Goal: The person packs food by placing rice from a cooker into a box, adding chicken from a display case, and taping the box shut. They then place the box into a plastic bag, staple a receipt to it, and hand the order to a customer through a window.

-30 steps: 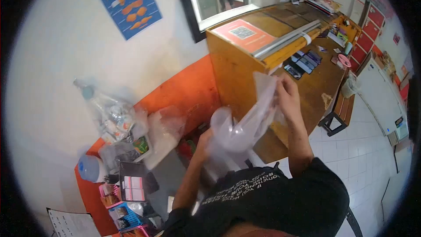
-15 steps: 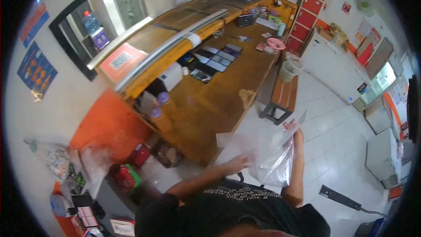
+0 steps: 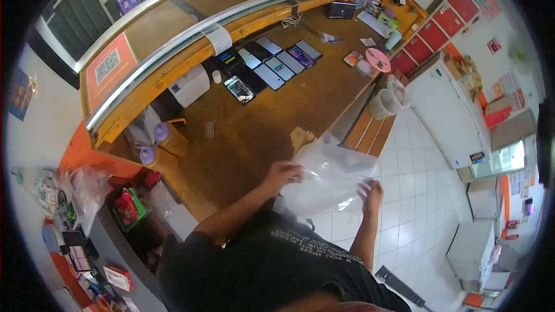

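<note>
A clear plastic bag [image 3: 329,179] is stretched between my two hands, over the front edge of the wooden desk [image 3: 231,144] and the tiled floor. My left hand [image 3: 283,174] grips its left side, with the fingers closed on the plastic. On the right side, my right hand [image 3: 370,190] pinches the bag's edge. Beyond my hands, several phones [image 3: 269,76] lie in rows on the desk. One phone with a lit screen [image 3: 239,89] is nearest to me.
A wooden bench [image 3: 367,133] with a bucket [image 3: 384,104] stands right of the desk. A pink plate [image 3: 377,59] sits near the desk's far right edge. Purple-capped bottles [image 3: 165,133] stand at the left. A green basket [image 3: 128,208] is at the lower left.
The view has shifted closer to the desk. My hands have spread the bag flatter, and my right hand is lower in view. My left hand has moved up and left.
</note>
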`<state>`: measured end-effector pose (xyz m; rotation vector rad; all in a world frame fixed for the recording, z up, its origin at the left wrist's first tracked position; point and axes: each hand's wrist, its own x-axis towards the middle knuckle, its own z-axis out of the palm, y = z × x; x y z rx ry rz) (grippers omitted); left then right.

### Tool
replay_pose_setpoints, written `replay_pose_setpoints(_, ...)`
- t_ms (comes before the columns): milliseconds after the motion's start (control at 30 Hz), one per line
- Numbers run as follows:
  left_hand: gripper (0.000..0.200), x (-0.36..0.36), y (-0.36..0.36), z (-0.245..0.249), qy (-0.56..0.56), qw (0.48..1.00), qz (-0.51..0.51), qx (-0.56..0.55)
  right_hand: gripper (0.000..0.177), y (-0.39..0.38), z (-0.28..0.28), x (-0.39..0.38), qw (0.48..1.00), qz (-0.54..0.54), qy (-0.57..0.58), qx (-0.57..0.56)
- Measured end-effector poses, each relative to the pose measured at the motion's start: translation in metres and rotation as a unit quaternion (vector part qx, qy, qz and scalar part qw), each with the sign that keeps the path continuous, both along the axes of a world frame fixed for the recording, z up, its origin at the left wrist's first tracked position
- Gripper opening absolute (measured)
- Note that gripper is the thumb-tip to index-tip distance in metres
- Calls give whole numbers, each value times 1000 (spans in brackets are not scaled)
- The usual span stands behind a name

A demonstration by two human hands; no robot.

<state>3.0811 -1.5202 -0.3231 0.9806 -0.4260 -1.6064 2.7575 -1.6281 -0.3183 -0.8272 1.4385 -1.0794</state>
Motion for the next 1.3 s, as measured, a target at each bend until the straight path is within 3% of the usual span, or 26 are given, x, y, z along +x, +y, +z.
replay_pose_setpoints(33, 23, 15, -15, -5, -21, 999, 26, 23, 22, -24, -22, 1, 1000, 9, 4, 3)
replay_pose_setpoints(67, 23, 31, -26, -2, -17, 999, 36, 26, 24, -50, -50, -2, 956, 170, 234, -52)
replay_pose_setpoints(100, 23, 44, -34, 4, -123, 991, 46, 12, 26, -75, -62, -1, 831, 319, 444, -107)
replay_pose_setpoints(133, 23, 60, -47, 8, -229, 972, 57, -3, 22, -96, -53, 16, 750, 408, 510, -106)
replay_pose_setpoints(200, 24, 91, -63, 6, -213, 975, 52, 24, 23, -150, -97, 39, 749, 315, 555, -180)
replay_pose_setpoints(267, 24, 108, -63, 10, -202, 977, 39, 58, 22, -199, -81, 93, 784, 325, 480, -221)
replay_pose_setpoints(333, 29, 120, -64, 21, -244, 966, 71, 49, 24, -252, -84, 145, 757, 349, 458, -309)
replay_pose_setpoints(400, 29, 119, -57, 1, -299, 943, 125, 71, 28, -318, -110, 195, 687, 444, 477, -321)
replay_pose_setpoints(467, 28, 110, -50, 1, -352, 913, 182, 95, 36, -362, -114, 255, 595, 401, 514, -471)
replay_pose_setpoints(533, 24, 95, -50, 28, -273, 882, 265, 279, 43, -420, -115, 328, 559, 490, 473, -473)
replay_pose_setpoints(600, 17, 68, -44, 8, -205, 848, 387, 297, 45, -457, -106, 388, 578, 477, 458, -478)
replay_pose_setpoints(633, 17, 53, -45, 0, -202, 841, 397, 307, 46, -473, -114, 417, 567, 472, 475, -480)
replay_pose_setpoints(700, 19, 23, -50, -8, -107, 767, 567, 282, 46, -496, -126, 459, 555, 478, 485, -477)
replay_pose_setpoints(733, 19, 6, -60, -5, -107, 760, 570, 292, 46, -504, -124, 475, 536, 494, 491, -477)
replay_pose_setpoints(800, 24, -21, -85, 2, 10, 658, 706, 262, 47, -521, -136, 495, 518, 516, 491, -475)
replay_pose_setpoints(867, 29, -43, -105, 9, 43, 646, 719, 254, 46, -532, -151, 504, 514, 540, 466, -477)
replay_pose_setpoints(1000, 31, -71, -153, 19, -28, 665, 721, 195, 48, -549, -172, 507, 483, 547, 444, -521)
replay_pose_setpoints(1067, 27, -81, -157, 7, -5, 656, 739, 153, 37, -560, -189, 517, 595, 479, 329, -555)
replay_pose_setpoints(1200, 21, -105, -175, 1, 95, 612, 768, 163, 39, -596, -205, 538, 557, 554, 299, -542)
replay_pose_setpoints(1300, 23, -106, -191, 6, 46, 648, 750, 126, 41, -621, -231, 572, 521, 556, 246, -599)
